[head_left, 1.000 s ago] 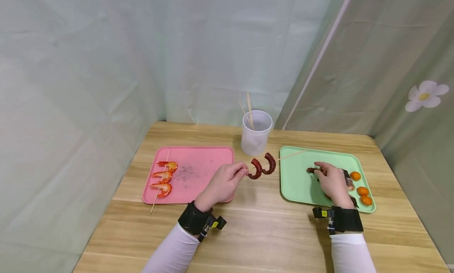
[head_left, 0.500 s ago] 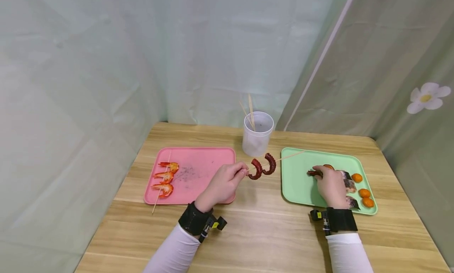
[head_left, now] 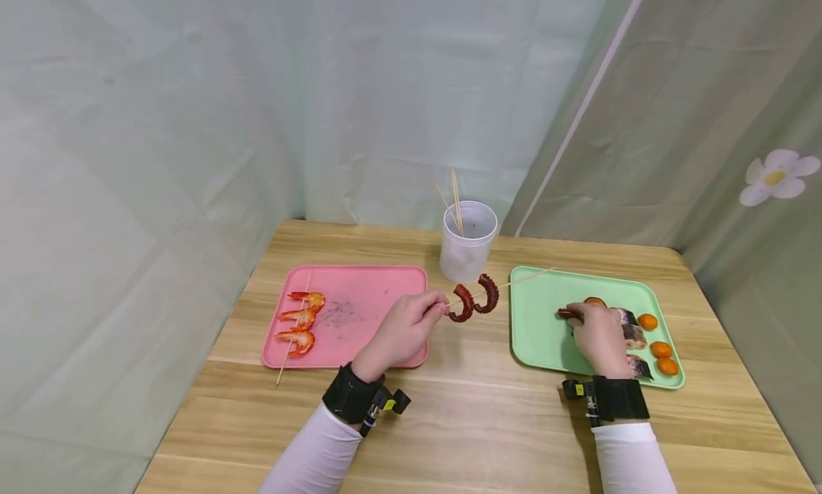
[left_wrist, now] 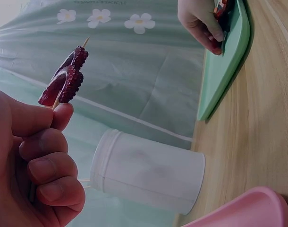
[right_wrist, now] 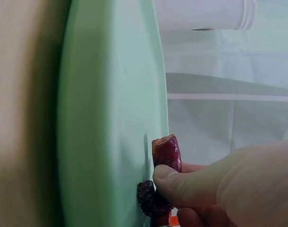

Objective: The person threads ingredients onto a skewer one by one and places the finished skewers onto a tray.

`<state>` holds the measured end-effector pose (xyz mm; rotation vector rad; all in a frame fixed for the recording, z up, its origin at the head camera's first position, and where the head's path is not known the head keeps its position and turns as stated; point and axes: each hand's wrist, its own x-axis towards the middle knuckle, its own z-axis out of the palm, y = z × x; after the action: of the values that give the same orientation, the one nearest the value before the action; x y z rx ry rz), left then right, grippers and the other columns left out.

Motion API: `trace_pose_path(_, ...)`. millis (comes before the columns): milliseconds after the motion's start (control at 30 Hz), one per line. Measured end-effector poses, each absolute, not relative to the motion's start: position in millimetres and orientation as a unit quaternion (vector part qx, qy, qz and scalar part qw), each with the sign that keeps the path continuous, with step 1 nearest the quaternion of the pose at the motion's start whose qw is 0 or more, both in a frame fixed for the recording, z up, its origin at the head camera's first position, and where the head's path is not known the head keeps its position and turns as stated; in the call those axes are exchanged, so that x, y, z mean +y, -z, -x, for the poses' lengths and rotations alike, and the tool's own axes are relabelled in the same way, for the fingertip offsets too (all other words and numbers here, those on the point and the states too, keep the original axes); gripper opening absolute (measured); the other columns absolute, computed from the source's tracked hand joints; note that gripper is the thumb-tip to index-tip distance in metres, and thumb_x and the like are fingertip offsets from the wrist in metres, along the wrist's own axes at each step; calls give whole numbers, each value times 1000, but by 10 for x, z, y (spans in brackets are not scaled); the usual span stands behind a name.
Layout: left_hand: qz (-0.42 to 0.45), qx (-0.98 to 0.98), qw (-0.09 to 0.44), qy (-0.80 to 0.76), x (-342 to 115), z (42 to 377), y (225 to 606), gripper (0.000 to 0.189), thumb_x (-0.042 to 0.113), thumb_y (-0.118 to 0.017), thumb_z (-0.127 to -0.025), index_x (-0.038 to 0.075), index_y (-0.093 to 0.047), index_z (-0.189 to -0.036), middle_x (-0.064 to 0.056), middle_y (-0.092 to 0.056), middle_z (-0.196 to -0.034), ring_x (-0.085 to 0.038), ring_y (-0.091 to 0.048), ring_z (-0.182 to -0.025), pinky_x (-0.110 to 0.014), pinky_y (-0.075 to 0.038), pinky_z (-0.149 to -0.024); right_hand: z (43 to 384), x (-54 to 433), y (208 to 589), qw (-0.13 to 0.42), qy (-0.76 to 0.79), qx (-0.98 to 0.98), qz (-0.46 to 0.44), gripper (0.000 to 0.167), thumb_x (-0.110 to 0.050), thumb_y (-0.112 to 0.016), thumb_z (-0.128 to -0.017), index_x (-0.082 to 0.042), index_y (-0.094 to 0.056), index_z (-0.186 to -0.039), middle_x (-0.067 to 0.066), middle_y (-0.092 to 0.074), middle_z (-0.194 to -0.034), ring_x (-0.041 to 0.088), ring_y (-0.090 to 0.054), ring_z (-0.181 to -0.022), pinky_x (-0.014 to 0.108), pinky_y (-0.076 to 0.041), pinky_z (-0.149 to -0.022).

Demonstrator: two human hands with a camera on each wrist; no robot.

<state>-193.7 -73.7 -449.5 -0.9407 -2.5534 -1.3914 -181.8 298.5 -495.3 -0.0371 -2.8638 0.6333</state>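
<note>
My left hand (head_left: 403, 333) grips a thin bamboo skewer (head_left: 529, 277) near one end, its point slanting up to the right. Two curled, dark red octopus tentacle pieces (head_left: 463, 303) are threaded on it close to the fingers. Over the green tray (head_left: 536, 330), my right hand (head_left: 602, 339) pinches another tentacle piece (right_wrist: 167, 153) between thumb and fingers. In the right wrist view that piece is near the tray's surface; its lower part is partly hidden by the thumb, and a dark suckered part (right_wrist: 146, 196) shows beside it.
Fish pieces (head_left: 636, 337) and several orange balls (head_left: 666, 366) lie on the green tray's right side. A pink tray (head_left: 366, 323) at left bears skewered shrimp (head_left: 298, 319). Behind, a white bucket (head_left: 467, 255) holds a few skewers (head_left: 457, 198). A curtain (head_left: 398, 108) hangs behind the table.
My right hand has moved slightly left and its fingers have closed on the tentacle piece on the green tray. The left hand and its skewer have barely moved.
</note>
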Motion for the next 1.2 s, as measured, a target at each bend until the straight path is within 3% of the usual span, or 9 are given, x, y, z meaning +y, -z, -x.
trace_pose_path(200,308,-834,39,456,-735,1937,4501,16,9,-58,-110,1,-72,-107,-6,-63,-80,-11,-48,-67,-32,-47,-70,1817,2984,4959,119,-224,-967,10,20,2,-73,-98,7,-75,-117,31,-73,-109,55,-65,-100,66,-44,-93)
trace_pose_path(333,309,-833,44,456,-737,1934,4492,15,10,-58,-110,4,-72,-106,0,-60,-79,-11,-48,-67,-32,-48,-70,1819,3001,4945,108,-247,-963,17,23,-3,-70,-103,5,-71,-125,31,-72,-113,50,-67,-97,60,-49,-82)
trace_pose_path(433,308,-834,50,454,-739,1940,4494,15,10,-58,-110,7,-72,-105,3,-60,-80,-10,-48,-67,-33,-48,-70,1835,3016,4900,74,-300,-950,30,34,-15,-60,-112,4,-62,-139,32,-68,-123,46,-65,-102,52,-48,-78)
trace_pose_path(567,306,-836,51,452,-738,1946,4490,15,10,-58,-110,8,-72,-104,4,-62,-81,-10,-48,-66,-33,-48,-70,1850,3015,4797,20,-444,-895,43,57,-38,-47,-116,1,-46,-157,28,-60,-136,35,-62,-112,40,-49,-83)
trace_pose_path(667,305,-837,48,452,-735,1947,4486,15,10,-58,-110,8,-72,-105,4,-61,-80,-11,-47,-65,-33,-47,-69,1845,2997,4717,-8,-587,-809,30,65,-44,-46,-115,3,-38,-160,18,-59,-129,22,-62,-105,31,-50,-82)
trace_pose_path(867,308,-835,42,454,-733,1935,4489,14,8,-59,-109,6,-72,-105,4,-60,-80,-10,-48,-66,-33,-48,-70,1798,2925,4612,-34,-782,-623,-16,44,-35,-48,-114,-5,-45,-146,2,-57,-104,9,-56,-86,21,-47,-72)
trace_pose_path(1000,311,-835,36,452,-728,1927,4495,15,9,-58,-110,7,-72,-105,0,-62,-80,-10,-49,-67,-32,-49,-70,1765,2845,4548,-26,-828,-559,-34,32,-31,-46,-115,-12,-54,-139,2,-57,-102,8,-54,-83,18,-46,-70)
trace_pose_path(1200,312,-839,26,445,-715,1929,4504,16,11,-57,-111,8,-72,-105,2,-61,-80,-12,-49,-67,-33,-48,-69,1729,2718,4459,-10,-840,-539,-65,30,-28,-47,-115,-15,-62,-138,1,-62,-99,7,-57,-80,17,-48,-69)
